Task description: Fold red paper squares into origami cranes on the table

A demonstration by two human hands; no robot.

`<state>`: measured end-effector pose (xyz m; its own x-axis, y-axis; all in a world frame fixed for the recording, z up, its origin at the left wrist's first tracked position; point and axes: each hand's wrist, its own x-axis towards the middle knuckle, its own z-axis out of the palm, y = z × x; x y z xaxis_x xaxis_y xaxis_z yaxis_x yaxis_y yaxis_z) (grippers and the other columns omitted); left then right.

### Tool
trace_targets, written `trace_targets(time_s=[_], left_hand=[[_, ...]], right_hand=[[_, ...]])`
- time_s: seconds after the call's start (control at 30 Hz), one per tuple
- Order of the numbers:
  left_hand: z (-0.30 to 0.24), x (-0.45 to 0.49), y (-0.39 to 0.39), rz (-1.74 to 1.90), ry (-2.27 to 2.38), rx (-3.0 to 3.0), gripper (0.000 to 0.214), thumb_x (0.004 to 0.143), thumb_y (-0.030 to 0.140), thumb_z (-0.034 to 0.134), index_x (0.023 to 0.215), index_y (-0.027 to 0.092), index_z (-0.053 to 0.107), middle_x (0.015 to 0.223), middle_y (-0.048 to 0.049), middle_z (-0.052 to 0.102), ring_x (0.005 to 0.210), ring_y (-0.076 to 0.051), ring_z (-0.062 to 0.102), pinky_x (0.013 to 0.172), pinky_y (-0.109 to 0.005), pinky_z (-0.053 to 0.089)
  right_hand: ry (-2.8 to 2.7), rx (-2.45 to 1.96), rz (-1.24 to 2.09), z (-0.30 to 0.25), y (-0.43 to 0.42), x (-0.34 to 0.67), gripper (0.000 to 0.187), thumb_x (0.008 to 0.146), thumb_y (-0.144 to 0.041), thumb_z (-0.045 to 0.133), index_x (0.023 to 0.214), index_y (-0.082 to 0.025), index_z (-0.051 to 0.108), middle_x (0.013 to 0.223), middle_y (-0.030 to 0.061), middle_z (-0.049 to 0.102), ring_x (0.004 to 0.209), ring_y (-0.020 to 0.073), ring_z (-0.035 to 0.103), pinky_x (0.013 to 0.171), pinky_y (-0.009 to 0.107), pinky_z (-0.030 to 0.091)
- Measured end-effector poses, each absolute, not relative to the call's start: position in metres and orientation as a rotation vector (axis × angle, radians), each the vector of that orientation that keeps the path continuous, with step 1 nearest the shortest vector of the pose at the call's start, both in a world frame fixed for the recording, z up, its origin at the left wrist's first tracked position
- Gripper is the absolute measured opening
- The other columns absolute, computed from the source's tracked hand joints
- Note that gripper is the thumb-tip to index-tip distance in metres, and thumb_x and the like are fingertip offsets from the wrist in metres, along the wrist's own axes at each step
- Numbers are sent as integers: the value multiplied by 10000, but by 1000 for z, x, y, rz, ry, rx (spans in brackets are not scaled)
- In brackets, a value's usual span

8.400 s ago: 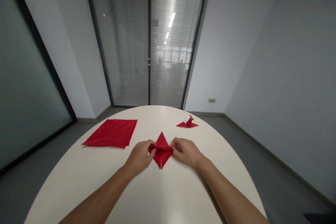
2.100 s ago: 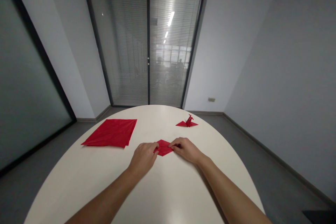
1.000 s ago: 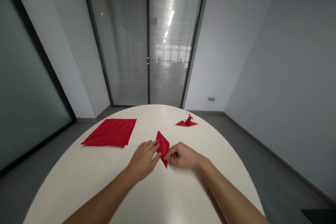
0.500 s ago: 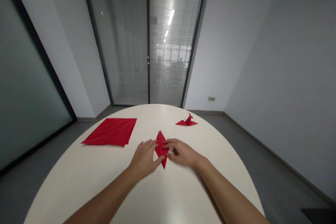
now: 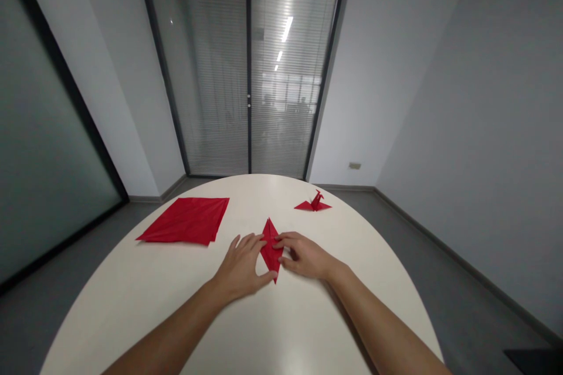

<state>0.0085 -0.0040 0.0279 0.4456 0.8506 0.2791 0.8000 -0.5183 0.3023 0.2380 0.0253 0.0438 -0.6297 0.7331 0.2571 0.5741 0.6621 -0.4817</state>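
Observation:
A narrow red folded paper diamond (image 5: 270, 248) lies on the white round table (image 5: 272, 328) in front of me, one point toward me and one away. My left hand (image 5: 241, 265) rests flat on its left side, fingers stretched out, thumb near the lower tip. My right hand (image 5: 303, 255) presses on its right side, fingers extended and laid on the paper's edge.
A stack of flat red paper squares (image 5: 187, 220) lies at the table's left. A finished red paper crane (image 5: 314, 204) stands at the far right. Beyond the table are glass doors with blinds (image 5: 248, 70) and grey walls.
The paper was folded from a wide kite into a small flat shape, then turned upright into a narrow diamond. Over the last half second both hands stay on it, barely shifting.

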Motion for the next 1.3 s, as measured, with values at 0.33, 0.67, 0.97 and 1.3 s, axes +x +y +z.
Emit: trace_targets(time_s=[0.33, 0.67, 0.97, 1.3], left_hand=[[27, 6, -4, 606, 1366, 2657, 708, 813, 548, 707, 1408, 208, 532, 1453, -149, 534, 1353, -355, 459, 1150, -544, 332], [24, 7, 0, 698, 1280, 2638, 371, 909, 330, 666, 1267, 232, 656, 1286, -91, 646, 1210, -285, 557, 1042, -465, 455], [22, 11, 11, 854, 1412, 2455, 176, 868, 237, 711, 1039, 210, 744, 1131, -61, 709, 1071, -247, 621, 962, -417, 500], [28, 7, 4, 778, 1288, 2546, 309, 842, 303, 708, 1145, 244, 728, 1224, -64, 707, 1144, -274, 615, 992, -439, 488]], right_hand=[[-2478, -980, 464, 44, 26, 239, 367, 818, -233, 695, 1182, -187, 721, 1280, 134, 668, 1216, 279, 594, 1066, 426, 466], [-2485, -921, 415, 44, 27, 244, 313, 836, -279, 718, 1142, -213, 726, 1150, 102, 693, 1107, 261, 611, 996, 409, 488], [-2472, -909, 453, 45, 28, 239, 304, 808, -256, 736, 1109, -215, 726, 1131, 89, 686, 1070, 246, 631, 984, 393, 501], [-2479, -931, 503, 41, 26, 237, 354, 822, -306, 722, 1158, -203, 682, 1322, 113, 644, 1275, 279, 573, 1088, 424, 452]])
